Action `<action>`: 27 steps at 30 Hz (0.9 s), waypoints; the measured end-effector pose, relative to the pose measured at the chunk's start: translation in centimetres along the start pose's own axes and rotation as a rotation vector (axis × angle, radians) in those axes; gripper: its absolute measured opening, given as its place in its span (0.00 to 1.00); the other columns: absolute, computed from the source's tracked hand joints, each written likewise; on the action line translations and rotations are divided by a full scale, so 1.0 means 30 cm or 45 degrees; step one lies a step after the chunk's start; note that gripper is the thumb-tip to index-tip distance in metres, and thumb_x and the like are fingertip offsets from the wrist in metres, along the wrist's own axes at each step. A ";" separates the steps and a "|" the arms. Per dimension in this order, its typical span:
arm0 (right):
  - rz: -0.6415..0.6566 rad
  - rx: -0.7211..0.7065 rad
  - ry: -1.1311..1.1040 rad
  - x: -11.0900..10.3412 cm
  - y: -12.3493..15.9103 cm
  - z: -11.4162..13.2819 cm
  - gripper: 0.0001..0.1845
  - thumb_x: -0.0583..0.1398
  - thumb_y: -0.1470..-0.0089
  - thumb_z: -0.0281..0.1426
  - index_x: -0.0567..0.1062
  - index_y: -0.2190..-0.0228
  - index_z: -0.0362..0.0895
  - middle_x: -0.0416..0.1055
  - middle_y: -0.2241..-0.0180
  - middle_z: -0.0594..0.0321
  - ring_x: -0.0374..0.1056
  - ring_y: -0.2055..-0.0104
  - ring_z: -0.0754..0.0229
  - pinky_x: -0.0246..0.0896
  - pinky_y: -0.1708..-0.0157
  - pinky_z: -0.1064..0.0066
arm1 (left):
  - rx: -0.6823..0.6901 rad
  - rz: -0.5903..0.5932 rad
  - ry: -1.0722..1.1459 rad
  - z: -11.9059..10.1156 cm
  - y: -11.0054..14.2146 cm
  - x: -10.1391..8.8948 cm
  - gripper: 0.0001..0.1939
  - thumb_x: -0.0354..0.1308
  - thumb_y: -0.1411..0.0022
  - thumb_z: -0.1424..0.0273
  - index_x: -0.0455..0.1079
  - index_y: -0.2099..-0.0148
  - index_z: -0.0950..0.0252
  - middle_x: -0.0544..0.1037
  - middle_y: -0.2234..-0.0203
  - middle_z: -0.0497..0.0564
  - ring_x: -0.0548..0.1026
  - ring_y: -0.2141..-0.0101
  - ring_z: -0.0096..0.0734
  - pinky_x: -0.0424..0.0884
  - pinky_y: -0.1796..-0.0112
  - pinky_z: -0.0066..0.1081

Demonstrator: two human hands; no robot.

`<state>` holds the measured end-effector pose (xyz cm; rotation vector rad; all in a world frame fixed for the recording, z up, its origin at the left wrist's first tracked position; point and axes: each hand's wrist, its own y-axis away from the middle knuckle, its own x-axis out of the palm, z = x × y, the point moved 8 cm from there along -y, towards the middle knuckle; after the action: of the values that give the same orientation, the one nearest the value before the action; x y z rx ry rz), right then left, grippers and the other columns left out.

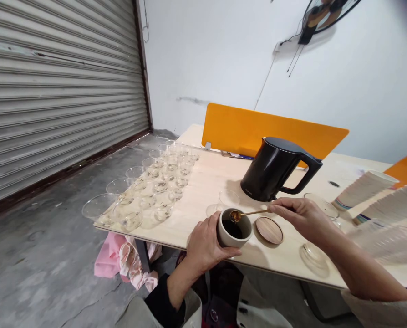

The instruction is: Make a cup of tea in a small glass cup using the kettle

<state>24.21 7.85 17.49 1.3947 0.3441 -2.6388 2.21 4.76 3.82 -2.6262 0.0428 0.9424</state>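
My left hand (205, 243) is wrapped round a small grey ceramic jar (232, 234) with dark contents, near the front edge of the light wooden table (203, 191). My right hand (301, 218) pinches the handle of a thin gold spoon (246, 213), whose bowl sits over the jar's mouth. The jar's round wooden lid (269, 230) lies flat just right of the jar. An empty clear glass cup (228, 199) stands right behind the jar.
A black electric kettle (278, 169) stands behind my hands. Several clear glass cups (149, 191) fill the table's left part. Stacks of paper cups (367, 190) lie at the right. Orange dividers (265, 130) cross the table. A pink cloth (121, 259) hangs below the table.
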 end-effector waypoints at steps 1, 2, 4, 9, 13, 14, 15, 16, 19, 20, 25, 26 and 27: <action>-0.013 -0.004 -0.009 -0.001 0.001 -0.001 0.27 0.59 0.43 0.55 0.80 0.73 0.45 0.72 0.76 0.64 0.65 0.72 0.60 0.57 0.71 0.70 | 0.002 0.000 0.002 -0.001 0.000 -0.001 0.55 0.72 0.58 0.41 0.56 0.34 0.60 0.74 0.44 0.59 0.74 0.46 0.55 0.70 0.46 0.51; -0.027 -0.010 -0.022 -0.004 0.001 -0.003 0.26 0.59 0.43 0.55 0.80 0.72 0.45 0.72 0.76 0.63 0.65 0.71 0.60 0.58 0.71 0.70 | 0.003 0.001 0.004 -0.003 -0.001 -0.002 0.55 0.72 0.58 0.41 0.56 0.34 0.59 0.74 0.44 0.59 0.74 0.46 0.55 0.70 0.46 0.51; -0.071 -0.002 -0.058 -0.017 -0.001 -0.013 0.25 0.60 0.43 0.53 0.81 0.72 0.45 0.72 0.76 0.64 0.65 0.72 0.61 0.58 0.72 0.70 | 0.007 0.008 0.009 -0.005 -0.002 -0.003 0.55 0.72 0.57 0.42 0.56 0.34 0.59 0.74 0.44 0.58 0.74 0.46 0.55 0.70 0.46 0.50; -0.298 0.099 -0.202 -0.089 -0.001 -0.037 0.23 0.63 0.45 0.52 0.82 0.68 0.44 0.66 0.82 0.66 0.56 0.81 0.65 0.49 0.81 0.71 | 0.013 0.018 0.020 -0.010 -0.003 -0.005 0.55 0.72 0.57 0.42 0.56 0.34 0.57 0.74 0.43 0.57 0.74 0.47 0.54 0.69 0.46 0.50; -0.574 0.031 -0.103 -0.113 0.018 0.008 0.23 0.60 0.42 0.51 0.82 0.65 0.44 0.71 0.78 0.62 0.62 0.78 0.61 0.54 0.79 0.70 | 0.007 0.019 0.026 -0.012 -0.003 -0.008 0.55 0.72 0.58 0.42 0.56 0.34 0.57 0.74 0.44 0.57 0.74 0.48 0.54 0.70 0.47 0.49; -0.640 -0.036 -0.012 -0.101 0.024 0.029 0.22 0.59 0.40 0.49 0.82 0.64 0.44 0.75 0.75 0.60 0.66 0.75 0.59 0.58 0.76 0.69 | 0.007 0.017 0.027 -0.013 -0.004 -0.009 0.55 0.72 0.58 0.42 0.56 0.34 0.58 0.74 0.45 0.57 0.74 0.48 0.54 0.70 0.47 0.49; -0.679 -0.128 0.105 -0.077 0.027 0.054 0.21 0.58 0.38 0.47 0.82 0.64 0.45 0.77 0.72 0.58 0.70 0.72 0.57 0.61 0.72 0.68 | 0.007 0.017 0.028 -0.014 -0.004 -0.010 0.55 0.72 0.58 0.42 0.56 0.34 0.58 0.75 0.45 0.57 0.74 0.48 0.54 0.70 0.47 0.49; -0.688 -0.233 0.241 -0.041 0.027 0.079 0.20 0.56 0.37 0.45 0.82 0.64 0.45 0.78 0.69 0.57 0.72 0.68 0.55 0.63 0.69 0.66 | 0.006 0.016 0.029 -0.015 -0.004 -0.011 0.55 0.72 0.58 0.42 0.56 0.34 0.58 0.74 0.44 0.57 0.74 0.48 0.54 0.70 0.47 0.49; -0.624 -0.492 0.597 0.079 0.017 0.115 0.18 0.55 0.36 0.42 0.82 0.63 0.46 0.79 0.67 0.55 0.73 0.65 0.52 0.64 0.64 0.64 | 0.006 0.012 0.029 -0.016 -0.004 -0.011 0.55 0.73 0.59 0.43 0.56 0.34 0.58 0.74 0.43 0.58 0.74 0.47 0.54 0.70 0.47 0.50; -0.631 -0.526 0.644 0.098 0.013 0.113 0.17 0.55 0.36 0.42 0.82 0.63 0.46 0.79 0.67 0.55 0.73 0.64 0.52 0.64 0.64 0.63 | 0.009 0.008 0.026 -0.016 -0.004 -0.011 0.56 0.73 0.59 0.43 0.56 0.34 0.58 0.73 0.42 0.58 0.74 0.47 0.55 0.70 0.46 0.50; -0.725 -0.325 0.371 0.027 0.001 0.045 0.18 0.55 0.36 0.42 0.81 0.62 0.46 0.80 0.66 0.57 0.75 0.64 0.53 0.66 0.63 0.65 | 0.004 0.000 0.026 -0.008 -0.003 -0.005 0.55 0.74 0.59 0.45 0.57 0.34 0.58 0.75 0.45 0.57 0.75 0.47 0.54 0.70 0.47 0.49; -0.720 -0.235 0.275 -0.002 0.007 0.020 0.18 0.55 0.36 0.43 0.81 0.62 0.47 0.80 0.67 0.58 0.75 0.65 0.53 0.66 0.64 0.65 | -0.004 0.004 0.024 -0.006 -0.003 -0.003 0.54 0.74 0.59 0.46 0.57 0.35 0.58 0.75 0.46 0.57 0.75 0.48 0.54 0.70 0.47 0.49; -0.728 -0.142 0.184 -0.035 0.019 -0.008 0.18 0.56 0.37 0.44 0.81 0.63 0.47 0.80 0.67 0.59 0.75 0.66 0.53 0.66 0.65 0.65 | -0.013 0.007 0.018 -0.004 -0.002 -0.002 0.54 0.74 0.59 0.46 0.57 0.35 0.58 0.76 0.46 0.57 0.75 0.48 0.54 0.70 0.47 0.48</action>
<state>25.12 7.38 18.15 1.6492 1.0291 -2.8756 2.26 4.77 3.96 -2.6439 0.0483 0.9279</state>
